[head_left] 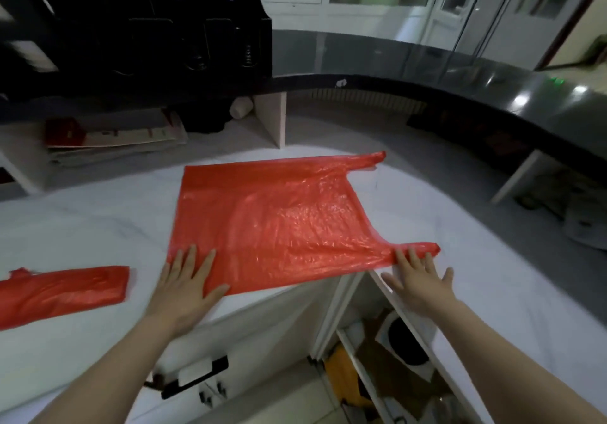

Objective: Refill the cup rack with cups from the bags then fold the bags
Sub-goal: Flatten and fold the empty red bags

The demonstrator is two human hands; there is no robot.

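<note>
The second red bag (65,289) ran off the left edge, so its far end was lost to me. The black cup rack (138,39) was cut by the top and left edges, and it was so dark and smeared that I could not tell whether cups sat in it. The left hand (184,285) covered the near corner of the spread red bag (272,220). Fingertips of the right hand (417,279) hid a bit of its near handle. Clutter in the open cupboard (354,358) was dim and cut off at the bottom.
</note>
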